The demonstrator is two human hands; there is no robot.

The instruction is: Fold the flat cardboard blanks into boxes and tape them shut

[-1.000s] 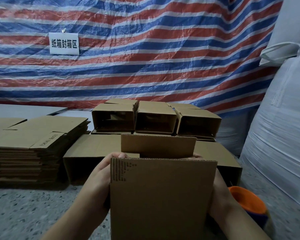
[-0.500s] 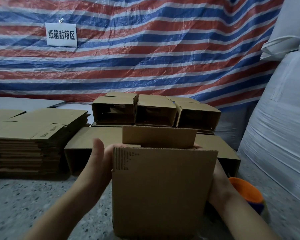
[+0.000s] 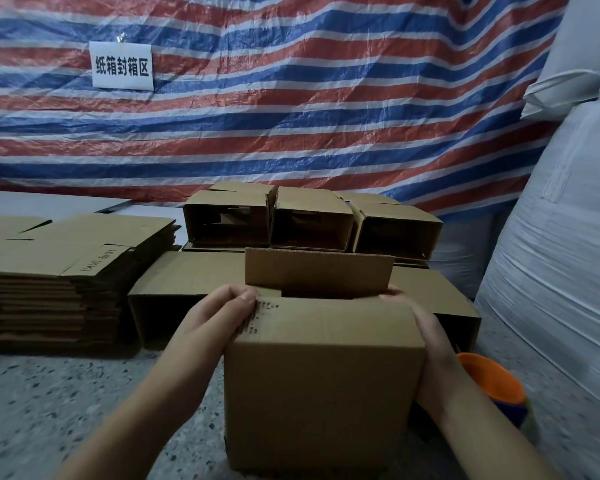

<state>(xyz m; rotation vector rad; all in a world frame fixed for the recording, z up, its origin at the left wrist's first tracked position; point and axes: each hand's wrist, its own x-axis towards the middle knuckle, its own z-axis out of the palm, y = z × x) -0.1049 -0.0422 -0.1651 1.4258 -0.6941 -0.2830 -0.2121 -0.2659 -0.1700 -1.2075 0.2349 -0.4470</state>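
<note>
Hands were clamped on opposite sides of one box (image 3: 323, 386). The left hand (image 3: 219, 317) gripped the upper left corner, thumb and fingertips curled over the edge of the near flap. The right hand (image 3: 426, 337) was wrapped round the upper right edge, its fingers mostly hidden behind the cardboard. The box stood upright on the floor (image 3: 49, 403), directly before the person.

Step in hand, as judged: closing the top flaps. The near flap lay folded down across the opening; the far flap (image 3: 319, 270) stood upright behind it, with a gap between the two. The next move called for pressing the far flap down to meet the near one, holding the seam flat, then reaching for tape.

An orange-and-blue object (image 3: 492, 386), probably the tape roll, lay on the floor just beside the right forearm. A stack of flat blanks (image 3: 70, 261) rested on the floor at the left. Folded boxes (image 3: 312, 220), open ends facing the person, were piled behind the held box, against a striped tarpaulin (image 3: 291, 116) carrying a white sign (image 3: 122, 65). A large white sack (image 3: 561, 254) crowded the right side and limited elbow room there.
</note>
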